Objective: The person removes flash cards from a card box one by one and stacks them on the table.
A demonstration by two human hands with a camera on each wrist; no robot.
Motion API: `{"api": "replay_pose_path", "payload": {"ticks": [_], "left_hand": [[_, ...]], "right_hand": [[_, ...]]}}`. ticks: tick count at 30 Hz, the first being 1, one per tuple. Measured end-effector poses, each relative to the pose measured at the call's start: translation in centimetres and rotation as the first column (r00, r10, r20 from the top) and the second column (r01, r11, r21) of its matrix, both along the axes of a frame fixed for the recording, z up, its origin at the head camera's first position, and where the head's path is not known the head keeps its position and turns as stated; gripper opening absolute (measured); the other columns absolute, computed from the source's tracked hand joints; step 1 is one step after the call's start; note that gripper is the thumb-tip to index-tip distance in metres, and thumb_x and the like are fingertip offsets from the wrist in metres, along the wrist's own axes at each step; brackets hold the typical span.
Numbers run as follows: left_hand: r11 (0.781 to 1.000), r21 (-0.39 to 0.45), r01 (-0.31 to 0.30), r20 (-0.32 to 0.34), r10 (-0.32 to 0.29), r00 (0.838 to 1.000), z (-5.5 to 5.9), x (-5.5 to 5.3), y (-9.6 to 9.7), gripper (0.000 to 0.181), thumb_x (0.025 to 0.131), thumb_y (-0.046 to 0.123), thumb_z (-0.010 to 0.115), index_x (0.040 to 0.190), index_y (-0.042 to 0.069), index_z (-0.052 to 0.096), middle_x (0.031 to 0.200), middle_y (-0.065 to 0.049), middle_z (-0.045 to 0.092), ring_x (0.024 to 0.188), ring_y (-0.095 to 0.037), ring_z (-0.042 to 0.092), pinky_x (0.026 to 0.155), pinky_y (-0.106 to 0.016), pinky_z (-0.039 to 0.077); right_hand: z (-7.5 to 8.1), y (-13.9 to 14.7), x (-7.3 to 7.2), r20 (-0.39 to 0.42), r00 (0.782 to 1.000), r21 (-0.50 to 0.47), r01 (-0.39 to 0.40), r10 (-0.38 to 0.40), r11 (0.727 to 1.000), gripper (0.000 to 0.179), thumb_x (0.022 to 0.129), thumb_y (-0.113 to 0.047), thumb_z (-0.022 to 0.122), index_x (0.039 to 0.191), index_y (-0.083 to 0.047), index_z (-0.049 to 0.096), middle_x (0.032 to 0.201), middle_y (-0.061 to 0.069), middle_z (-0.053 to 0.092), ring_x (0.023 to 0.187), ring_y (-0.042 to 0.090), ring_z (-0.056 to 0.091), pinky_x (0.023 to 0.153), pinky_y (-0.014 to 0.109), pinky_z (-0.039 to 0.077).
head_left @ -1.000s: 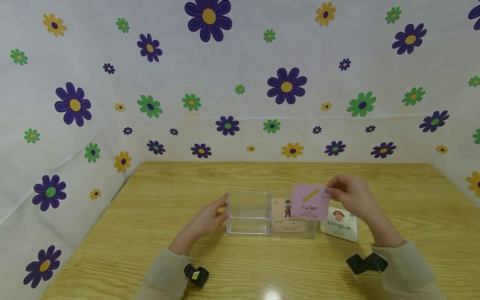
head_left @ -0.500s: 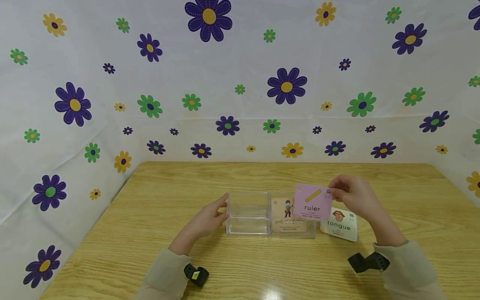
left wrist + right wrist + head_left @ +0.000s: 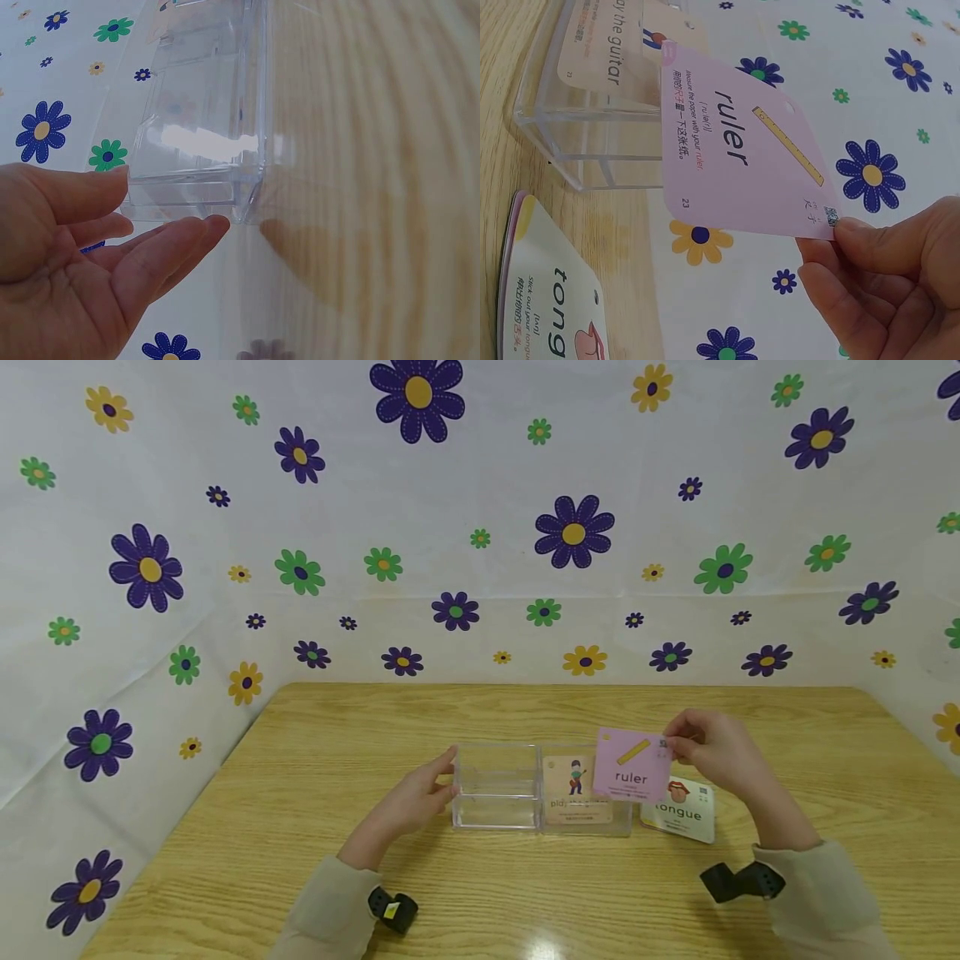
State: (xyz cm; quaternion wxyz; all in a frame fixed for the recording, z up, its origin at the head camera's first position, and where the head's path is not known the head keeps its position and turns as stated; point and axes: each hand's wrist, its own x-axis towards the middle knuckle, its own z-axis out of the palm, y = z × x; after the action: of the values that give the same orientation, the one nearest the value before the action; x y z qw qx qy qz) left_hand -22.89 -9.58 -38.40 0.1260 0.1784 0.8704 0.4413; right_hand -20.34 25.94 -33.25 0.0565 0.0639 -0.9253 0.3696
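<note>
My right hand (image 3: pixel 712 750) pinches the upper right corner of a pink flashcard (image 3: pixel 632 764) between thumb and fingers. The card shows a yellow ruler and the word "ruler", and is held up, tilted. In the head view it overlaps a clear plastic card box (image 3: pixel 495 828) and the top of a "tongue" card stack (image 3: pixel 678 822). The box has two compartments; the right one holds a peach "play the guitar" card (image 3: pixel 566 781), partly hidden behind the ruler card. My left hand (image 3: pixel 416 795) touches the box's left end with extended fingertips (image 3: pixel 216 223).
All of this is on a light wooden table (image 3: pixel 480 893). The box's left compartment shows no card. A white cloth (image 3: pixel 480 460) printed with flowers stands behind the table and along its sides. Dark bands with small devices (image 3: pixel 393 910) are on both wrists.
My right hand has moved slightly to the right with the ruler card, uncovering more of the guitar card and covering part of the tongue card. The left hand and the box stay put.
</note>
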Motion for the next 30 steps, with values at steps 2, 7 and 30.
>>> {"api": "replay_pose_path", "payload": {"ticks": [2, 7, 30], "left_hand": [[1.000, 0.001, 0.000, 0.001, 0.000, 1.000, 0.0, 0.0, 0.0, 0.055, 0.091, 0.001, 0.045, 0.139, 0.000, 0.020, 0.129, -0.026, 0.037, 0.107, -0.038, 0.048, 0.077, -0.041, 0.048], [1.000, 0.000, 0.001, 0.002, -0.001, 1.000, 0.0, 0.0, 0.0, 0.055, 0.091, 0.001, 0.045, 0.140, 0.000, 0.019, 0.130, -0.026, 0.037, 0.107, -0.038, 0.049, 0.077, -0.041, 0.048], [1.000, -0.014, 0.008, -0.004, -0.008, 1.000, 0.0, 0.0, 0.0, 0.055, 0.091, 0.002, 0.045, 0.140, 0.000, 0.019, 0.130, -0.026, 0.037, 0.106, -0.038, 0.049, 0.077, -0.041, 0.048]], "right_hand": [[0.0, 0.0, 0.0, 0.008, 1.000, -0.001, 0.001, -0.001, 1.000, 0.006, 0.084, 0.004, 0.054, 0.087, 0.005, 0.058, 0.076, 0.010, 0.059, 0.068, 0.022, 0.057, 0.062, 0.035, 0.051], [0.0, 0.2, 0.0, 0.017, 1.000, -0.004, -0.006, 0.006, 1.000, 0.006, 0.084, 0.003, 0.055, 0.088, 0.007, 0.058, 0.079, 0.012, 0.058, 0.070, 0.023, 0.057, 0.062, 0.033, 0.052], [-0.5, 2.1, -0.6, 0.122, 0.991, -0.049, -0.040, 0.046, 0.998, 0.010, 0.086, 0.002, 0.051, 0.092, 0.008, 0.057, 0.085, 0.015, 0.057, 0.074, 0.021, 0.058, 0.066, 0.034, 0.052]]}}
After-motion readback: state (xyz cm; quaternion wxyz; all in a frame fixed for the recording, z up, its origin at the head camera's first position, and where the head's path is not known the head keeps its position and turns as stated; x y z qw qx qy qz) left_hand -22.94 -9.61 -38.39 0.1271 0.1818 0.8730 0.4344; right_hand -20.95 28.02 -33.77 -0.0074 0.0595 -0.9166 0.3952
